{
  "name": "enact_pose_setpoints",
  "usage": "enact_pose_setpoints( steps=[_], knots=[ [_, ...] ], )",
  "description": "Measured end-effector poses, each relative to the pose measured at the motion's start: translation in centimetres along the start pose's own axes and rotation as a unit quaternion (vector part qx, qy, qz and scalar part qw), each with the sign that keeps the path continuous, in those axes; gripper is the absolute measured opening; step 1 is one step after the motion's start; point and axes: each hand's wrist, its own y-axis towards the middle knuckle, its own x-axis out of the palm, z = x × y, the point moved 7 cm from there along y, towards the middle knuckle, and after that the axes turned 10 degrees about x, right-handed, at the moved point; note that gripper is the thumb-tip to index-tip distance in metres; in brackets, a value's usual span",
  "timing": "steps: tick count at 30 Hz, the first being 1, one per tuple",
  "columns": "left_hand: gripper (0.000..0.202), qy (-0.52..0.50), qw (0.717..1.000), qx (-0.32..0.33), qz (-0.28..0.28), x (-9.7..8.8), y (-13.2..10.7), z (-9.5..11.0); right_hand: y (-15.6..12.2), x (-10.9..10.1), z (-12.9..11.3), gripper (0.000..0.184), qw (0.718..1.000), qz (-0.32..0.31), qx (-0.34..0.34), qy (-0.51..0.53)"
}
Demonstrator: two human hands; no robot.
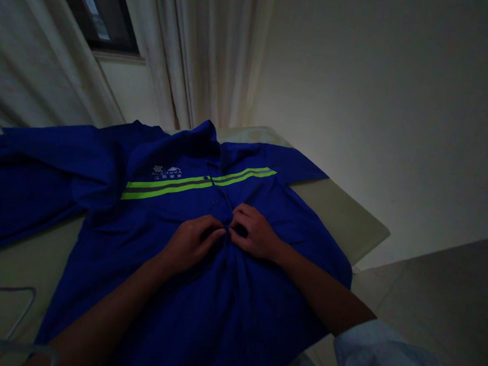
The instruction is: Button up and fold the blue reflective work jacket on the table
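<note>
A blue work jacket (140, 293) with a yellow-green and grey stripe across its chest lies spread out, front side up. My left hand (194, 240) pinches the front placket from one side. From the other side my right hand (254, 232) pinches the same spot, fingertips almost touching the left ones. The small part between the fingers is hidden, so a button there cannot be made out. Above the hands, a button shows on the stripe, and the collar (207, 137) stands partly raised. White print (167, 172) marks one side of the chest.
The jacket lies on a pale table (345, 220) whose corner juts out at right. A grey wire-like loop (12, 288) is at lower left. Behind are long curtains (204, 48), a dark-framed window (109, 12) and a plain wall (388, 99). Tiled floor (422, 290) shows at right.
</note>
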Motion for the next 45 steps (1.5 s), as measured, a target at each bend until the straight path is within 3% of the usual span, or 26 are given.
enact_pose_setpoints(
  steps=[7,12,16,27,31,36,39,43,45],
  knots=[
    [0.018,0.010,1.000,-0.013,0.002,0.3,-0.1,-0.6,0.0,0.1,-0.1,0.011,1.000,-0.002,-0.008,-0.007],
    [0.021,0.091,0.995,0.026,-0.044,0.9,-0.1,-0.1,-0.1,0.3,-0.3,0.010,0.999,-0.010,-0.026,-0.039],
    [0.019,0.177,0.982,0.018,-0.071,1.2,-0.2,0.3,0.0,0.3,-0.2,0.010,0.998,-0.011,-0.042,-0.033],
    [0.019,0.217,0.969,0.029,-0.115,1.6,0.2,0.8,0.0,0.4,0.1,0.013,0.999,0.005,-0.037,-0.038],
    [0.016,0.173,0.981,-0.024,-0.086,1.3,0.3,0.1,0.1,0.2,0.2,0.013,0.999,-0.011,-0.038,-0.002],
    [0.015,0.030,0.993,-0.106,-0.042,1.1,0.2,-1.4,0.3,0.0,0.2,0.012,0.998,-0.032,-0.025,0.056],
    [0.017,-0.018,0.994,-0.101,-0.026,1.0,0.3,-1.4,0.5,-0.2,0.5,0.009,0.996,-0.032,-0.009,0.080],
    [0.022,0.003,0.996,-0.085,-0.021,0.3,0.5,-0.4,1.1,-2.1,1.0,0.013,0.998,0.029,0.020,0.059],
    [0.029,0.028,0.994,-0.070,-0.075,0.4,0.6,0.5,0.9,-3.9,0.3,0.020,0.996,0.078,0.034,0.037]
  ],
)
